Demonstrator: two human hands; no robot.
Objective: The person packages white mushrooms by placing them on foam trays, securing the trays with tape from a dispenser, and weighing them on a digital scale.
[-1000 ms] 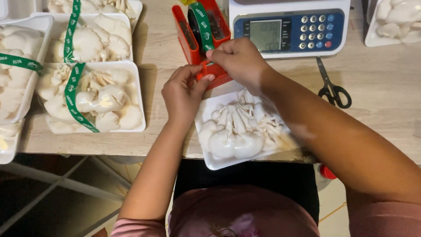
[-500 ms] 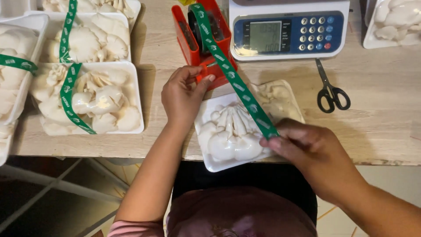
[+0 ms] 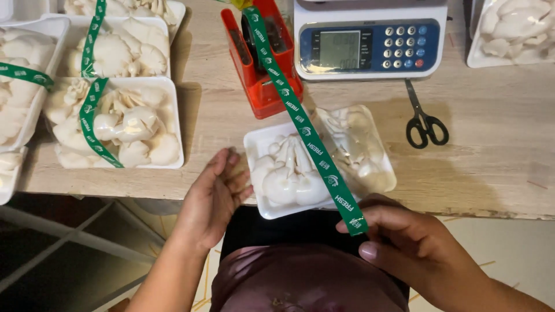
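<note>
A white foam tray of oyster mushrooms (image 3: 259, 144), wrapped in clear film, lies at the near table edge. A strip of green printed tape (image 3: 300, 118) runs from the red tape dispenser (image 3: 263, 86) diagonally over that tray. My right hand (image 3: 404, 245) pinches the tape's free end below the table edge, pulling it taut. My left hand (image 3: 214, 193) hovers with fingers apart just left of the tray, fingertips close to its corner, holding nothing.
A digital weighing scale (image 3: 370, 43) stands behind the tray. Black scissors (image 3: 425, 118) lie to its right. Several taped mushroom trays (image 3: 167, 115) sit at the left, another tray (image 3: 511, 34) at the far right. The wooden table edge (image 3: 462, 208) runs below.
My right hand has drawn the tape from the dispenser down across the tray to below the table edge. My left hand left the dispenser and dropped beside the tray's left corner.
</note>
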